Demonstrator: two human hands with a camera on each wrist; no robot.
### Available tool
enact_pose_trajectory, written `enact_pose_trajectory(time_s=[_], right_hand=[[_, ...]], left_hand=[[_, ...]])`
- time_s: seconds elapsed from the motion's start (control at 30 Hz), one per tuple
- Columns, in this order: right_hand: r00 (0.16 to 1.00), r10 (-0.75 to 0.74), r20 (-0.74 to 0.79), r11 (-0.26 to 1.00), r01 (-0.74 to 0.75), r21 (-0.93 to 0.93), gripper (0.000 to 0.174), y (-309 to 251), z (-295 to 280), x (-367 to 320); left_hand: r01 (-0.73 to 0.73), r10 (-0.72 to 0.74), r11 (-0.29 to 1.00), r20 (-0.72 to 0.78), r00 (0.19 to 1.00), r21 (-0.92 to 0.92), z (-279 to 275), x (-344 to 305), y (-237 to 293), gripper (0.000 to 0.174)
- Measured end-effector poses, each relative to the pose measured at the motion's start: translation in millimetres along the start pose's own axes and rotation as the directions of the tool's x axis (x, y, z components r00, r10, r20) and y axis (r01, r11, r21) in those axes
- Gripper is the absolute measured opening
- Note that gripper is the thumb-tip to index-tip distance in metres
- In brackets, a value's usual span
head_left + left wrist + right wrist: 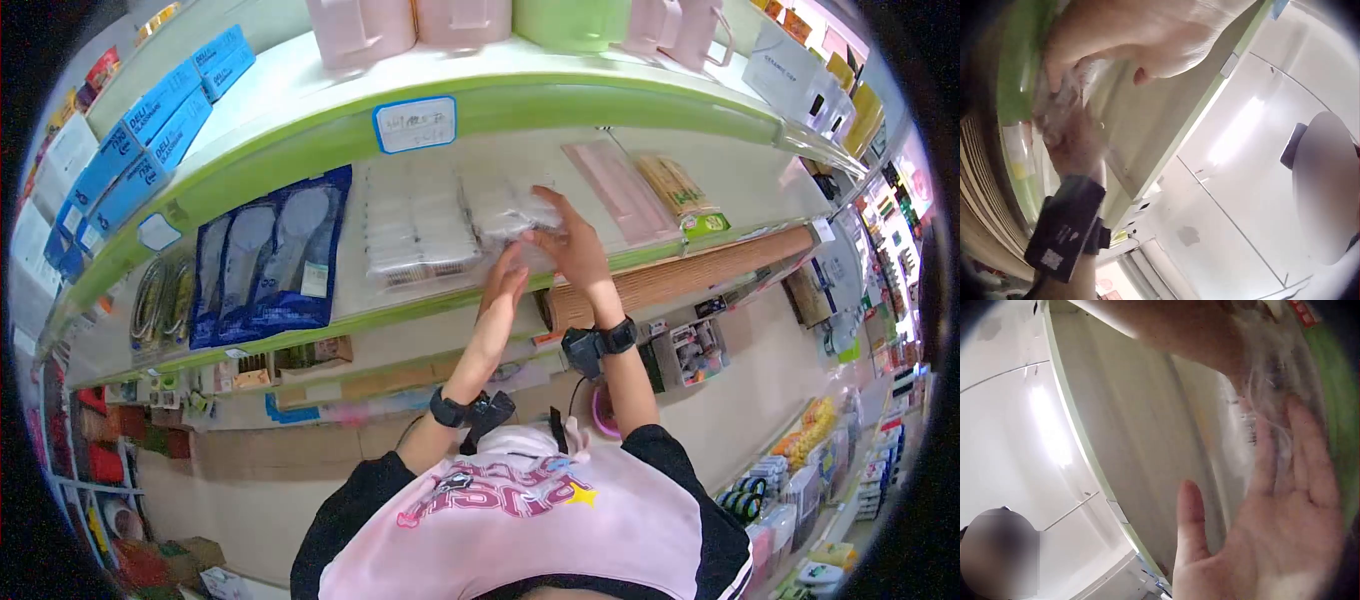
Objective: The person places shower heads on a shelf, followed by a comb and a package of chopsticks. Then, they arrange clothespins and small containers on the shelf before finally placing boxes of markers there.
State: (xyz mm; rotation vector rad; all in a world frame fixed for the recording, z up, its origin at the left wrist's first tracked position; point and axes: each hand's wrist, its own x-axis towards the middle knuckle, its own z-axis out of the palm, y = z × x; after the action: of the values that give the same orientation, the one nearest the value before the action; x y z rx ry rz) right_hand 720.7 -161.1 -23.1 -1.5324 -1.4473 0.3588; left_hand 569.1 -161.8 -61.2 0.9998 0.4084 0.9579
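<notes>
Shop aisle with green-edged shelf (pixel 420 308) overhead, both arms raised to it. Left grip (pixel 503 285) up under clear packet (pixel 505 212), fingertips curled onto its lower edge; right grip (pixel 572 250) laid over same packet from the right, palm wide, fingers straight and spread, pressing rather than clasping. Packet at shelf board, contact with it unclear, just beside stack of white packs (pixel 415 235) on one side, pink flat pack (pixel 620 190) near on the other, blue pouches (pixel 270 255) farther along.
</notes>
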Motion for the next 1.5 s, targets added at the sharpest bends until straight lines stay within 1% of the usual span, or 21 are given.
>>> enact_pose_trajectory(time_s=[0.1, 0.2, 0.27, 0.47, 0.6, 0.67, 0.73, 0.77, 0.8, 0.87, 0.93, 1.0, 1.03, 1.07, 1.1, 1.13, 1.2, 1.23, 1.3, 1.47, 1.5], right_hand=[[0.993, -0.061, -0.103, 0.997, 0.056, -0.055, 0.055, -1.6, 4.3, 8.3], [0.989, -0.058, -0.137, 0.995, 0.046, -0.087, 0.052, -5.7, 9.8, 20.1], [0.994, 0.015, -0.11, 0.994, -0.027, -0.109, 0.052, -1.6, 12.7, 33.0], [0.994, -0.095, -0.061, 0.993, 0.091, -0.07, 0.055, 14.0, 13.0, 52.2], [0.999, -0.052, -0.011, 0.983, 0.049, -0.179, 0.063, 12.6, 3.5, 36.8], [0.983, 0.097, -0.153, 0.882, -0.157, -0.444, 0.069, 2.3, -12.2, 21.3], [0.976, -0.034, -0.217, 0.89, -0.069, -0.451, 0.069, 1.7, -27.2, 6.3], [0.983, 0.109, -0.149, 0.92, -0.156, -0.361, 0.059, 3.6, -33.7, 1.3], [0.967, 0.247, -0.069, 0.926, -0.256, -0.276, 0.05, 5.7, -37.1, -2.5], [0.976, 0.213, -0.052, 0.923, -0.218, -0.317, 0.04, 9.1, -39.0, -9.1], [0.984, 0.175, -0.038, 0.92, -0.177, -0.35, 0.03, 12.8, -39.4, -12.4], [0.958, 0.175, -0.228, 0.947, -0.227, -0.226, 0.021, 18.0, -40.5, -15.8], [0.961, 0.179, -0.211, 0.958, -0.219, -0.184, 0.025, 17.3, -43.1, -18.4], [0.96, 0.19, -0.204, 0.958, -0.227, -0.174, 0.025, 13.8, -38.5, -21.2], [0.952, 0.059, -0.299, 0.977, -0.117, -0.18, 0.027, 6.1, -31.6, -21.3], [0.916, -0.074, -0.393, 0.98, -0.005, -0.197, 0.028, 2.1, -26.5, -19.9], [0.935, -0.128, -0.33, 0.975, 0.057, -0.215, 0.029, 16.2, -19.0, -15.9], [0.947, -0.185, -0.262, 0.963, 0.122, -0.24, 0.03, 21.1, -18.8, -15.0], [0.94, -0.218, -0.263, 0.944, 0.134, -0.302, 0.029, 18.9, -22.8, -18.4], [0.929, -0.238, -0.285, 0.901, 0.102, -0.421, 0.023, 3.6, -30.8, -38.4], [0.865, -0.218, -0.452, 0.952, 0.086, -0.294, 0.024, -5.8, -24.9, -43.5]], left_hand=[[-0.04, 0.041, 0.999, 0.037, 0.998, -0.029, -2.2, 17.4, -1.9, 0.045], [-0.082, 0.09, 0.989, -0.064, 0.994, 0.119, 0.2, 34.2, -7.8, 0.052], [0.028, 0.028, 0.893, -0.118, 0.993, 0.449, 2.5, 46.1, -0.8, 0.056], [-0.059, 0.177, 0.838, -0.168, 0.97, 0.543, 7.5, 54.8, -4.7, 0.061], [-0.122, 0.21, 0.87, -0.136, 0.968, 0.478, -15.3, 43.0, -31.7, 0.059], [0.087, -0.074, 0.989, -0.116, 0.99, 0.116, 3.1, 8.0, 2.7, 0.055], [0.1, -0.102, 0.995, -0.1, 0.99, -0.024, 5.2, -11.6, 20.1, 0.05], [0.119, -0.131, 0.979, -0.063, 0.989, -0.164, 5.1, -18.7, 26.4, 0.046], [0.12, -0.133, 0.979, -0.071, 0.989, -0.164, 4.4, -24.1, 31.9, 0.046], [0.124, -0.113, 0.988, -0.121, 0.986, 0.09, 4.8, -33.6, 39.7, 0.038], [0.168, -0.154, 0.983, -0.177, 0.972, 0.069, 8.9, -40.6, 45.5, 0.029], [-0.004, 0.056, 0.96, -0.177, 0.983, 0.279, 13.8, -47.5, 52.8, 0.022], [0.008, 0.048, 0.958, -0.185, 0.982, 0.286, 15.3, -50.5, 58.0, 0.022], [-0.094, 0.223, 0.79, -0.141, 0.965, 0.606, 16.5, -50.0, 64.0, 0.02], [-0.172, 0.369, 0.508, -0.033, 0.929, 0.844, 17.0, -46.7, 69.7, 0.018], [-0.167, 0.368, 0.5, -0.034, 0.929, 0.85, 18.9, -40.1, 74.3, 0.018], [-0.264, 0.496, 0.069, 0.196, 0.846, 0.962, 24.5, -23.0, 80.1, 0.02], [-0.264, 0.496, 0.068, 0.197, 0.846, 0.962, 22.7, -15.4, 79.9, 0.02], [-0.301, 0.435, -0.126, 0.325, 0.84, 0.945, 12.2, -0.2, 72.2, 0.016], [-0.336, 0.419, -0.249, 0.414, 0.808, 0.908, -19.2, 14.7, 46.1, 0.011], [-0.34, 0.467, -0.252, 0.421, 0.778, 0.906, -19.9, 13.3, 43.4, 0.011]])
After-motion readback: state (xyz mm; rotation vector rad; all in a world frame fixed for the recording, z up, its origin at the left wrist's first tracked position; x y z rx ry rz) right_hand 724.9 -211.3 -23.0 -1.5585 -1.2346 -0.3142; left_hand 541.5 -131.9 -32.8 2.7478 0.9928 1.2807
